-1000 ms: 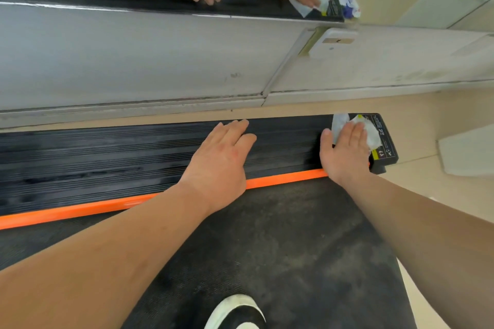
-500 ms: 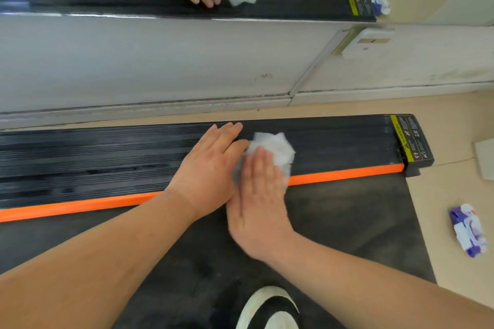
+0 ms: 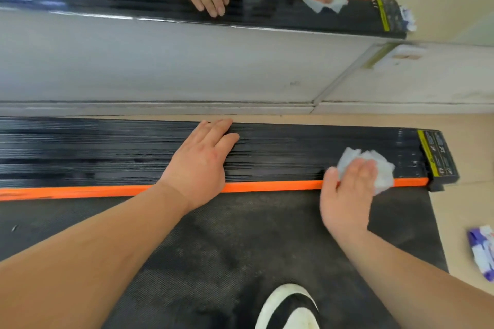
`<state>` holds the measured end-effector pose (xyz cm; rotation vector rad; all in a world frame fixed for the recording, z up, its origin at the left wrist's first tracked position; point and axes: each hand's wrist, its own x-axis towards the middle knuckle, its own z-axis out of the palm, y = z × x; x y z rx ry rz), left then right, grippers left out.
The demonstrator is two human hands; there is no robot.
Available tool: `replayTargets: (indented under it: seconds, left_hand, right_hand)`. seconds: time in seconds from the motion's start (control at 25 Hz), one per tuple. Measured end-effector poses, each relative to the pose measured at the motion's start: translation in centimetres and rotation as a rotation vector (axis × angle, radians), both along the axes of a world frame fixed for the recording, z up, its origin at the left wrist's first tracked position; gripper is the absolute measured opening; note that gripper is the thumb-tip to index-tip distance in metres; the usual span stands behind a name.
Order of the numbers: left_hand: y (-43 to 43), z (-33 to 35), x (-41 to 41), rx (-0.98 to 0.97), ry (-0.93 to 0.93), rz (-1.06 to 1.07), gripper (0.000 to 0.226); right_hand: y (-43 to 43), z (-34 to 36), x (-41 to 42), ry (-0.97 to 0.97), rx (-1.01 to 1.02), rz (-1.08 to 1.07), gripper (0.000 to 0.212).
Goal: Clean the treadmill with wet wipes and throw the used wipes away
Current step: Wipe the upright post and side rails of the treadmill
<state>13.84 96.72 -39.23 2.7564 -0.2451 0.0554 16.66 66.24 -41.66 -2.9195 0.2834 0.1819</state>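
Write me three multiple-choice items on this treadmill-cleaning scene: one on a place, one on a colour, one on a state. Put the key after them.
1. The wipe pack lies:
A. on a shelf
B. on the floor
C. in a bin

2. The strip along the ribbed rail is:
A. orange
B. green
C. white

3. The left hand is:
A. clenched in a fist
B. pinching a wipe
C. flat on the rail, fingers straight

Key:
1 B, the pack rests on bare beige floor at the right edge of the view.
2 A, bright orange runs along the rail's near edge.
3 C, palm and straight fingers rest on the ribs, holding nothing.
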Motion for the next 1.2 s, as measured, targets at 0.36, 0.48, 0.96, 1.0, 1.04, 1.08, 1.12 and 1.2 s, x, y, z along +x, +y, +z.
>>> replayTargets:
  seconds: [0.36, 0.48, 0.96, 1.0, 1.04, 1.08, 1.12, 1.2]
  left_hand:
    - [-1.0, 0.0, 0.7, -0.016, -0.002, -0.011, 0.061]
    - [-2.4, -0.3, 1.6, -0.024, 0.012, -0.022, 0.059]
    - [-12.1, 0.2, 4.4, -0.081, 0.049, -0.164, 0.067]
    - [-12.1, 0.2, 4.5, -0.09, 0.047, -0.164, 0.068]
    - [-12.0, 0.1, 4.5, -0.089, 0.048, -0.167, 0.068]
    - [-11.6, 0.1, 4.3, -0.08, 0.052, -0.166, 0.068]
    - [-11.1, -0.1, 4.1, -0.07, 0.059, -0.16, 0.068]
    - [-9.7, -0.4, 3.7, -0.061, 0.061, -0.137, 0.068]
  right_hand:
    - [11.3, 1.7, -2.8, 0.152, 0.116, 0.31, 0.091]
    - [9.9, 3.1, -3.3, 0.199, 0.182, 0.67, 0.073]
    - [-13.3, -0.5, 8.3, 0.137, -0.08, -0.055, 0.093]
    - [-13.0, -0.2, 8.6, 0.12, -0.057, -0.099, 0.095]
    - [-12.5, -0.1, 8.7, 0.109, -0.042, -0.144, 0.094]
    - [-11.7, 0.0, 8.5, 0.098, -0.043, -0.185, 0.089]
    - [-10.5, 0.0, 8.1, 0.087, -0.044, -0.219, 0.084]
    - [-6.4, 0.4, 6.4, 0.082, -0.054, -0.201, 0.08]
